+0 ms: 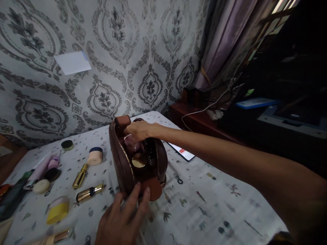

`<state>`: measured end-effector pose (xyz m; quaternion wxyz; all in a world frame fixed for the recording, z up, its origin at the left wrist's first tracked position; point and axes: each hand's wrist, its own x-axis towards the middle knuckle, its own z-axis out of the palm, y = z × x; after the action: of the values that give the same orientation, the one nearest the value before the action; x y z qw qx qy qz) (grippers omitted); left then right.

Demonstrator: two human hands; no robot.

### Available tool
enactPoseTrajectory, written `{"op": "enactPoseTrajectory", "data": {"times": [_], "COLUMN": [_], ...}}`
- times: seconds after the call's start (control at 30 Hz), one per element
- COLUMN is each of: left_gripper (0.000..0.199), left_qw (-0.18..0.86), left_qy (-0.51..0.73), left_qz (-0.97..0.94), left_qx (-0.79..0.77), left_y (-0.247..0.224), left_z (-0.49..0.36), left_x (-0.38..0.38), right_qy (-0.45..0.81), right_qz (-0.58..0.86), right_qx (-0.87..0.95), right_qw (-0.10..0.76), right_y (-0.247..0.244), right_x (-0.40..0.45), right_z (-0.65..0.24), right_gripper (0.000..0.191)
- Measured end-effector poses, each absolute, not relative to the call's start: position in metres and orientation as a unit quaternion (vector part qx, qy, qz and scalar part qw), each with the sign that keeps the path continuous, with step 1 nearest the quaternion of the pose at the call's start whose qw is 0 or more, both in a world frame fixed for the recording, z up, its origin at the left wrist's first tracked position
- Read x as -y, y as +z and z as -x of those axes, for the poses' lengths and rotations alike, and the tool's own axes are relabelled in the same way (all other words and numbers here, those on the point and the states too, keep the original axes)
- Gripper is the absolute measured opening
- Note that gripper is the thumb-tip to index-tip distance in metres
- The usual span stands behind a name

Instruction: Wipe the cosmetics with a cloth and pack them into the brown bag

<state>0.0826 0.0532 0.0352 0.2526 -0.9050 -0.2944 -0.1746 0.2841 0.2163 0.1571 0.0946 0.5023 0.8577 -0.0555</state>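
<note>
The brown bag [120, 166] is standing on the counter [189, 194] with its zip [126, 158] open. The right hand [138, 131] is sitting inside the far end, fingers bent down by a pinkish thing [131, 144]; I cannot tell if they are gripping it. The left hand [122, 216] is touching the near end by the round flap [154, 190], fingers spread, not closing on anything. A shiny gold thing [139, 161] is lying in the bag. The step seems to be handling things inside, so the next move is probably calling for a steady bag and wide sides. To the left, 2 gold bottles [80, 177] are lying near 1 yellow tub [57, 211].
</note>
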Motion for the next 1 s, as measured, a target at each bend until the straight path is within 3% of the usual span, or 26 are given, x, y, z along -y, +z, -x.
{"op": "enactPoseTrajectory", "data": {"times": [0.53, 0.73, 1.0], "left_gripper": [0.080, 0.079, 0.083], "left_qw": [0.247, 0.247, 0.239], "left_qy": [-0.151, -0.144, -0.145], "left_qz": [0.911, 0.912, 0.914], "left_qx": [0.294, 0.294, 0.295], "left_y": [0.0329, 0.0332, 0.0328], "left_z": [-0.0797, -0.0792, -0.0795], "left_x": [-0.0524, -0.0522, -0.0516], "right_qy": [-0.077, -0.074, -0.068], "right_qz": [-0.509, -0.439, -0.444], "right_qx": [-0.849, -0.886, -0.884], "right_qw": [0.122, 0.128, 0.131], "right_y": [0.1655, 0.1613, 0.1640], "right_x": [-0.2097, -0.2172, -0.2140], "right_z": [-0.2842, -0.2853, -0.2864], "right_gripper": [0.048, 0.064, 0.065]}}
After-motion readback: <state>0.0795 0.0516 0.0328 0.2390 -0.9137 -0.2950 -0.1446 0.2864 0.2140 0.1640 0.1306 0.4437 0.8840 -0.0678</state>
